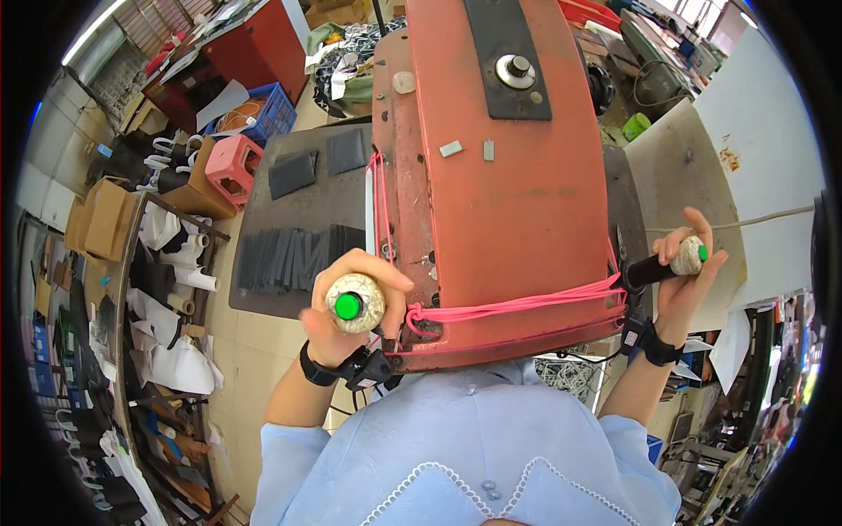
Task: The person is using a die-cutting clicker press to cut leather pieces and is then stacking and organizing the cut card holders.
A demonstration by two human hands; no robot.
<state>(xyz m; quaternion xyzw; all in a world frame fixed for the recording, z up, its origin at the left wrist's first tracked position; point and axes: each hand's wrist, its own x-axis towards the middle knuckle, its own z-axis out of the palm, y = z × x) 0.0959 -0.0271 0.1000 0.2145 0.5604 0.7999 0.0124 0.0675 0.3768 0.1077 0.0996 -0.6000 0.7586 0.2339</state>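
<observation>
My left hand (330,351) is closed around an upright handle (368,292) wrapped in cream tape, with a green push button (348,306) on its end. On the other side, my right hand (674,296) grips a matching taped handle (687,260), tilted, its green button (702,253) bare and its dark lower sleeve (647,272) showing. One right finger sticks out past the handle. Between both hands lies the red swing arm (517,228) of a press machine. Pink cord (517,305) is wound across its near end. Black straps with small devices circle both wrists.
Left of the red arm, a dark table (289,210) carries a row of black strips (289,257) and black pieces (294,173). A dial (516,70) sits on the arm. A pink stool (233,167), blue crate (272,114) and material rack (180,289) stand left; a pale curved sheet (693,175) rises right.
</observation>
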